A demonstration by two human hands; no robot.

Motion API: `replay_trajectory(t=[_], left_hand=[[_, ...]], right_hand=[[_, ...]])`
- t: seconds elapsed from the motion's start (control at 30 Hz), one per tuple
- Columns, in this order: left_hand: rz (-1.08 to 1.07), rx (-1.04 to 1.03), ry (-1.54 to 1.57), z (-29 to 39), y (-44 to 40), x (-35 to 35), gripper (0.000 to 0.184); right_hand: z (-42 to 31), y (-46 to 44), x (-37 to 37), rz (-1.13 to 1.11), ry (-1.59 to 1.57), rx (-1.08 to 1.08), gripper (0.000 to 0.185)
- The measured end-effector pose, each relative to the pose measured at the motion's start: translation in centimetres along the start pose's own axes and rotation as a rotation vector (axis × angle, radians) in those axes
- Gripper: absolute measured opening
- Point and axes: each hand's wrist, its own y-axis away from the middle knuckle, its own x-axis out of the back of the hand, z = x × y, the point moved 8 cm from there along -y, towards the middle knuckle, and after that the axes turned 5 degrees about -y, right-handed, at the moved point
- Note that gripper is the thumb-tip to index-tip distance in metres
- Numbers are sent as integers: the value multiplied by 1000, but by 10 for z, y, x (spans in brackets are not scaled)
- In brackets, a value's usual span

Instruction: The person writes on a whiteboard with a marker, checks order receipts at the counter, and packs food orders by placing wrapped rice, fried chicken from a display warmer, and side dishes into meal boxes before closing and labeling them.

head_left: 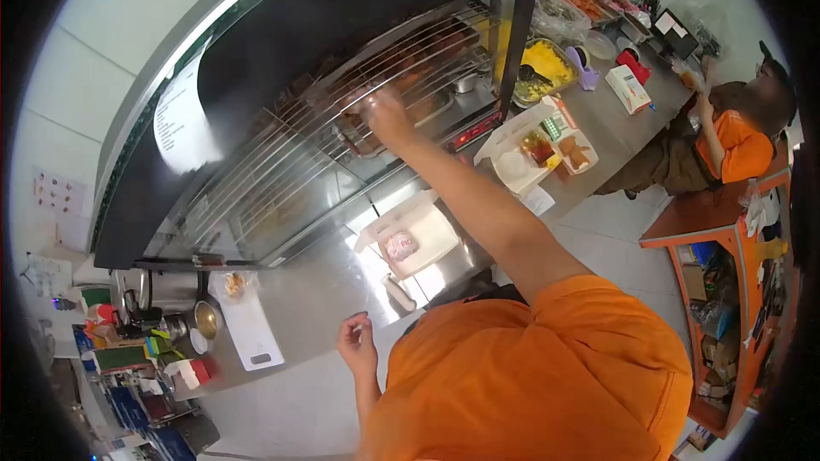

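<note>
My right hand (pixel 386 113) reaches into a glass-fronted warming cabinet (pixel 512 51), at the wire rack (pixel 282 132). Its fingers are blurred and partly hidden, so any hold is unclear. Browned food (pixel 427 47) lies on the racks around it. My left hand (pixel 356 345) hovers over the steel counter's front edge, fingers loosely curled and apart, holding nothing visible. Nearest to it is an open cardboard box (pixel 436 243) with a wrapped pink-and-white item (pixel 401 245) inside. Farther right, another open box (pixel 510 166) holds a container of reddish food (pixel 538 148) and a brown piece (pixel 574 152).
A white cutting board (pixel 252 324) and a steel pot (pixel 175 288) stand to the left. A tub of yellow food (pixel 547 64) sits right of the cabinet. A co-worker in an orange shirt (pixel 741 147) is at the far right, beside an orange shelf unit (pixel 683 222).
</note>
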Motion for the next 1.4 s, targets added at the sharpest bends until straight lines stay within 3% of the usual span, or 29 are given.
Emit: replay_trajectory(t=[0.1,0.23,0.33,0.4,0.47,0.53,0.57,0.73,0.77,0.87,0.97,1.07,1.17,1.27,1.37,1.4], left_hand=[[10,48,-38,4,6,3,8],[61,40,-47,10,12,12,7],[142,72,-58,5,19,25,7],[151,108,-58,-5,24,26,7],[122,120,-81,-6,23,27,8],[76,111,-99,-3,20,20,7],[71,116,-100,1,17,16,7],[63,107,-70,11,5,7,8],[62,106,-81,12,7,7,8],[63,93,-101,11,12,2,6],[51,79,-106,5,17,1,5],[39,94,-92,10,14,-4,5],[29,77,-97,13,10,-4,5],[51,52,-73,11,7,-5,5],[50,102,-61,7,12,-5,4],[34,98,-65,5,13,-7,4]], right_hand=[[7,-19,-25,-439,188,-19,12],[-27,-27,54,-130,271,-11,14],[4,-11,132,205,426,53,33],[66,-28,143,175,518,-195,38],[135,-65,119,-110,253,-365,35],[196,-101,84,-295,560,-252,38],[207,-109,82,-295,570,-251,37],[231,-127,67,-320,597,-242,36],[231,-126,69,-204,583,-196,35],[213,-121,66,-423,593,-343,44],[203,-116,64,-352,643,-306,45],[216,-113,48,-512,730,-351,46],[222,-109,62,-441,553,-542,44],[177,-88,93,-129,591,-247,36],[148,-54,122,-57,401,-344,31],[137,-47,130,15,370,-227,31]])
